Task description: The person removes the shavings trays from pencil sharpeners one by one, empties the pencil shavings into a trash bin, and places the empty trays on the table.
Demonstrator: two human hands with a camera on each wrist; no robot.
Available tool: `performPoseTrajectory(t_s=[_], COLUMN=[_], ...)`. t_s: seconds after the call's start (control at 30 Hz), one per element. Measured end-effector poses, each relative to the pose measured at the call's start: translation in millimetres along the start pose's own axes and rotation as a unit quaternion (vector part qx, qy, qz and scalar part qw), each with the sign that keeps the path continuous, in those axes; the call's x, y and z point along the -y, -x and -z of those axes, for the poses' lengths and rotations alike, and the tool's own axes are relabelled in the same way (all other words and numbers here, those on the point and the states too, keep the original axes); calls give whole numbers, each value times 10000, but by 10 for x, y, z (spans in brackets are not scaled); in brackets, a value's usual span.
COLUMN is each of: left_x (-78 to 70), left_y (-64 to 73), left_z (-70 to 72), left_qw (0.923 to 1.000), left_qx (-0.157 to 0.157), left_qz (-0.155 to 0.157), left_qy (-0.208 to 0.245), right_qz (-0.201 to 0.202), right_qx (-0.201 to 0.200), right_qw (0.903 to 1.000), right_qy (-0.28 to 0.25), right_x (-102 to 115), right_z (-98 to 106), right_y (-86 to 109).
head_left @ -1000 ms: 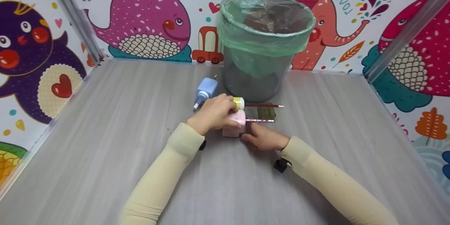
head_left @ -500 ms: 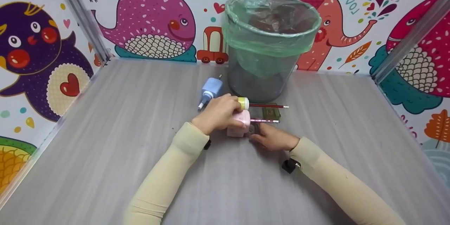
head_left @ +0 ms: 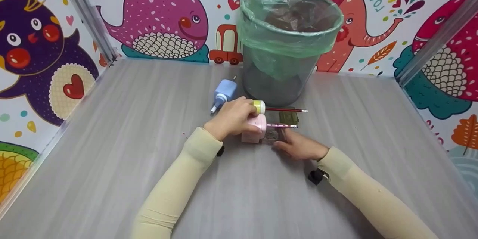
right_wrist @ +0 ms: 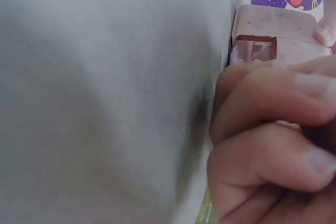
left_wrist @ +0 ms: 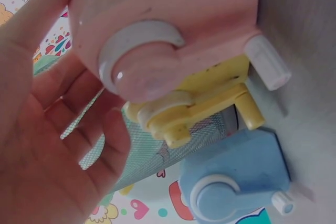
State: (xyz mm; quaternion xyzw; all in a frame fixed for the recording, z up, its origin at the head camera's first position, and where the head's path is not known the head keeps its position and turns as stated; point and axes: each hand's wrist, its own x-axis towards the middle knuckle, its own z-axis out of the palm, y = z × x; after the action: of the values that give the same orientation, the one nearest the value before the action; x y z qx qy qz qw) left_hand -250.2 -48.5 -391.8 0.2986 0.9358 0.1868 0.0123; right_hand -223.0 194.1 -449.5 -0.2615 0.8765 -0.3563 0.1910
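My left hand (head_left: 233, 116) grips a pink crank pencil sharpener (head_left: 252, 137) from above, thumb on its near side. A patterned pencil (head_left: 282, 126) sticks out of its right end. Low on that side, a clear shavings drawer (head_left: 269, 135) is partly out, and my right hand (head_left: 300, 145) holds its outer end with curled fingers. The right wrist view shows those fingers (right_wrist: 268, 150) close up, hiding most of the drawer. Just behind stands a yellow crank sharpener (head_left: 258, 107) with a dark red pencil (head_left: 285, 109) in it. A blue crank sharpener (head_left: 225, 89) sits farther left.
A yellowish see-through drawer (head_left: 288, 118) lies on the grey table (head_left: 149, 119), right of the yellow sharpener. Close behind rises a mesh waste bin (head_left: 274, 87) with a green bag liner (head_left: 295, 44). Cartoon-printed walls (head_left: 164, 11) enclose the back and sides.
My right hand has moved a little right, drawing the clear drawer out of the pink sharpener. My left hand keeps its grip on the sharpener. The head view has shifted slightly.
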Motion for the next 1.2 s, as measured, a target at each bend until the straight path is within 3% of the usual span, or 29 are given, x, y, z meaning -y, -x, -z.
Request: performPoseTrajectory(t_s=[0.37, 0.63, 0.97, 1.2], left_x=[-6, -1, -14, -11], left_y=[0, 0, 2, -1], left_z=[2, -6, -3, -3], left_qw=[10000, 10000, 9998, 9999], left_qx=[57, -14, 34, 18], left_qz=[68, 18, 149, 102], left_qy=[-4, -6, 95, 67], right_qz=[-17, -91, 191, 148], right_qx=[157, 603, 854, 1054], right_qw=[9999, 9981, 9962, 9943], right_qy=[-54, -81, -45, -31], right_x=[-54, -40, -73, -90], right_z=[65, 126, 207, 317], right_y=[99, 173, 226, 264])
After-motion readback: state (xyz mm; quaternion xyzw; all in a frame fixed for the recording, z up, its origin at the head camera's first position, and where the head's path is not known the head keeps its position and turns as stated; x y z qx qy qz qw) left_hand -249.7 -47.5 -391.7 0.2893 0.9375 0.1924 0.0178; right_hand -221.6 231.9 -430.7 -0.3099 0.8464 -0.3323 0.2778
